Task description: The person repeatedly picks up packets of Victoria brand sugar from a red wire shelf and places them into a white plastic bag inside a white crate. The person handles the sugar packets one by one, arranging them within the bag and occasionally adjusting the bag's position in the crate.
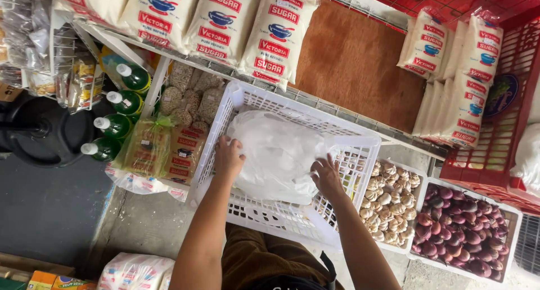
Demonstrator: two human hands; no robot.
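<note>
A white plastic lattice crate (360,155) sits tilted in front of me, with a large translucent white plastic bag (275,149) inside it. My left hand (229,158) rests on the bag's left edge, fingers curled over the plastic near the crate's left wall. At the bag's right edge, my right hand (326,174) presses on the plastic with its fingers spread. Both forearms reach up from the bottom of the view.
White sugar sacks (225,20) lie on a wire shelf above; more sacks (450,70) are stacked at right beside a red crate (506,110). Garlic (391,203) and red onions (461,231) fill trays at right. Green bottles (121,107) and packaged goods (163,149) stand at left.
</note>
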